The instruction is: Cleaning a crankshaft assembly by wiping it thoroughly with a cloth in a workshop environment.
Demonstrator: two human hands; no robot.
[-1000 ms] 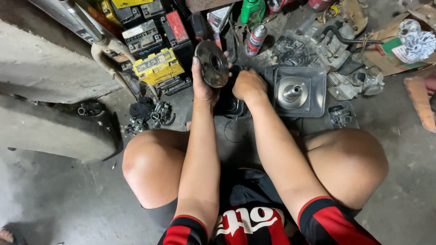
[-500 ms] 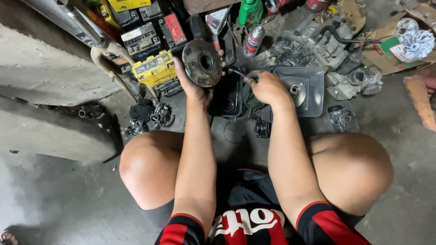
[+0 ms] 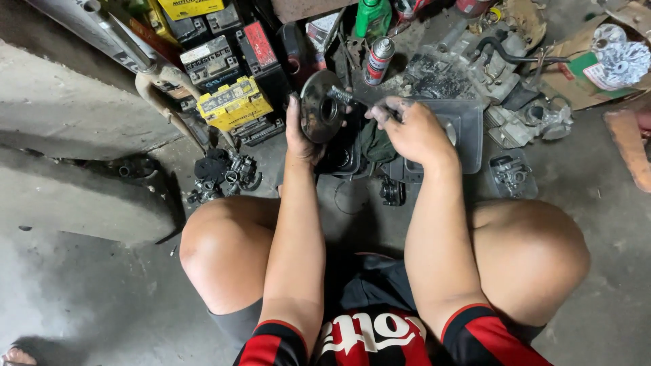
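Observation:
My left hand (image 3: 302, 135) holds a round dark metal disc (image 3: 319, 107) upright by its rim, its centre hole facing right. My right hand (image 3: 410, 129), greasy at the fingertips, pinches a short threaded metal shaft (image 3: 341, 95) whose tip sits at the disc's centre hole. Both hands hover over a grey plastic tray (image 3: 468, 139) on the concrete floor, with a dark green rag (image 3: 375, 144) under the right hand. I sit with knees spread on either side.
Several batteries, one yellow (image 3: 234, 103), are stacked at upper left beside a metal pipe (image 3: 102, 30). A spray can (image 3: 378, 59) and green bottle (image 3: 371, 16) stand behind. Engine parts (image 3: 488, 54) and a carburettor (image 3: 508, 173) lie at right; small parts (image 3: 224, 173) at left.
My right hand has left the tray and risen toward the disc with the threaded shaft. The left hand tilted the disc upright and turned its hole toward the right hand.

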